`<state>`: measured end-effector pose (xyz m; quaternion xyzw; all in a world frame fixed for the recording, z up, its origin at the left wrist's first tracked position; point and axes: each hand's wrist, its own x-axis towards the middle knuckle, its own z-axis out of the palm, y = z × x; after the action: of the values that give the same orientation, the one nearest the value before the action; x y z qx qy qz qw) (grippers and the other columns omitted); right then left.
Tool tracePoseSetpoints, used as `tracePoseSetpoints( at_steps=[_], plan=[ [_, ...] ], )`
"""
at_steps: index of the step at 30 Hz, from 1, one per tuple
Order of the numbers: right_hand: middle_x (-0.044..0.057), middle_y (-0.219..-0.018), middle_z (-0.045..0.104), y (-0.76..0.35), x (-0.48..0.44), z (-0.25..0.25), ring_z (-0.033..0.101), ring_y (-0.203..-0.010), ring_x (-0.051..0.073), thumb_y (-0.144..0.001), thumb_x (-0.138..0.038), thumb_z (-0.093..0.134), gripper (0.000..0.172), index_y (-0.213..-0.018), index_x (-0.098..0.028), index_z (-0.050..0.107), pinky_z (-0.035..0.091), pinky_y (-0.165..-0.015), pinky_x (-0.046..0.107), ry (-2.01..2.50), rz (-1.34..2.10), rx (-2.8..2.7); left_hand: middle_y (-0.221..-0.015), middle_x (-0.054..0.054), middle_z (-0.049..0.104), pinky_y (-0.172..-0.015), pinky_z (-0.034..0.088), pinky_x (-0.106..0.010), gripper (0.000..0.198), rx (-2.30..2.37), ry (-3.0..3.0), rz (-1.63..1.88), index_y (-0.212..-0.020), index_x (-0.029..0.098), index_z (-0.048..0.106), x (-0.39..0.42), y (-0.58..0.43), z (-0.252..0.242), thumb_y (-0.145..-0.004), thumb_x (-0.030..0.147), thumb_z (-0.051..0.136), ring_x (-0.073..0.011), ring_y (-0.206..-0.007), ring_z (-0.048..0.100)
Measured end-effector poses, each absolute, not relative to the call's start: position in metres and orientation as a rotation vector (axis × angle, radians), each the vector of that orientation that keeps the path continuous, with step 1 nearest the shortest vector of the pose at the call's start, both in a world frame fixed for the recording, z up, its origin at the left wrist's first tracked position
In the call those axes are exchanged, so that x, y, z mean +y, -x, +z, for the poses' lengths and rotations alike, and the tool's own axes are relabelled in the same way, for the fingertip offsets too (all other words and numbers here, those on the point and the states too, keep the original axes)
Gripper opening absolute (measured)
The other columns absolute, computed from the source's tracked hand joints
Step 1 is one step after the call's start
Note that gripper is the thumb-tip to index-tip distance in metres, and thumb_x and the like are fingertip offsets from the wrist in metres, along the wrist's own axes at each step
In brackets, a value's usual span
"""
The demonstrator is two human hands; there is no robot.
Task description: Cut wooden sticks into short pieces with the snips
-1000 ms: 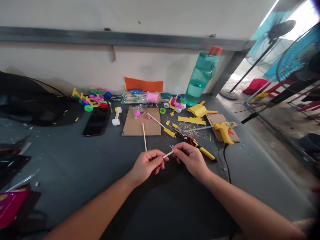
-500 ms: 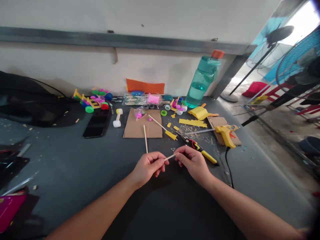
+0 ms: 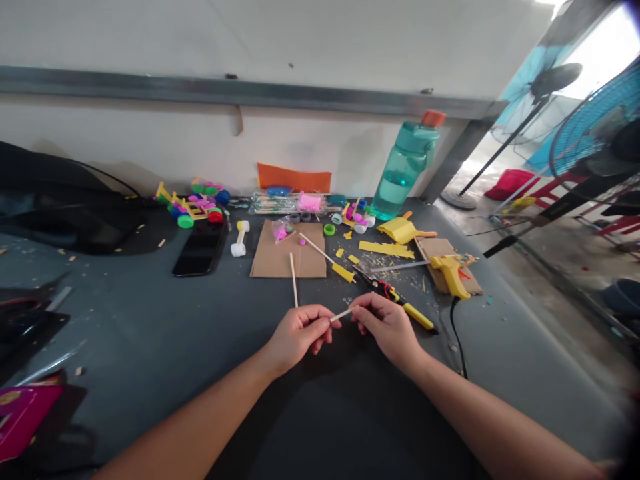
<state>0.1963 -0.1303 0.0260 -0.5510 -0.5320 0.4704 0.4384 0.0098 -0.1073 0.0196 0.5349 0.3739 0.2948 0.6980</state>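
Note:
My left hand (image 3: 303, 337) and my right hand (image 3: 383, 323) are both closed on a short thin wooden stick (image 3: 341, 315), one at each end. It is held slightly tilted above the dark tabletop, its right end higher. A longer wooden stick (image 3: 293, 280) lies just beyond my left hand, which hides its near end. Pliers with red and yellow handles (image 3: 384, 289) lie just past my right hand, with a yellow-handled tool (image 3: 419, 316) beside them. Farther off, a stick with a yellow tip (image 3: 320, 250) rests partly on a cardboard piece (image 3: 265, 257).
A yellow glue gun (image 3: 453, 272) lies on cardboard at right, its cord trailing toward me. A teal water bottle (image 3: 400, 173) stands at the back. A black phone (image 3: 200, 250), colourful wheeled pieces (image 3: 195, 207) and yellow scraps (image 3: 385, 249) lie around. A fan (image 3: 600, 133) stands beyond the table.
The camera view has shifted slightly, so the background sits a little lower. Both hands keep the same hold on the short stick, with hardly any movement.

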Motion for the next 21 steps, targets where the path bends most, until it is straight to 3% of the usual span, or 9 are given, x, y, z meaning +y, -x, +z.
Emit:
tracePoseSetpoints(
  at_steps=[12,21],
  plan=[
    [-0.002,-0.062,0.056,-0.1963,-0.1315,0.0230,0.051,-0.051,0.010,-0.077,-0.035,0.060,0.018,-0.083,-0.019,0.062,0.044,-0.048,0.022,1.355,1.151,-1.336,-0.057,0.002,0.052,-0.042,0.034,-0.017,0.028,0.865,-1.183,0.682,-0.076,0.012,0.061,-0.1077,-0.0113,0.0193,-0.079,0.040,0.058,-0.0045,-0.043,0.043],
    [0.001,-0.074,0.060,-0.2002,-0.1349,0.0240,0.055,-0.061,0.012,-0.078,-0.033,0.062,0.014,-0.081,-0.020,0.064,0.045,-0.054,0.023,1.249,1.082,-1.503,-0.063,0.000,0.055,-0.046,0.036,-0.018,0.031,0.915,-1.374,0.582,-0.083,0.014,0.061,-0.1129,-0.0148,0.0167,-0.082,0.043,0.052,-0.0068,-0.049,0.046]
  ],
)
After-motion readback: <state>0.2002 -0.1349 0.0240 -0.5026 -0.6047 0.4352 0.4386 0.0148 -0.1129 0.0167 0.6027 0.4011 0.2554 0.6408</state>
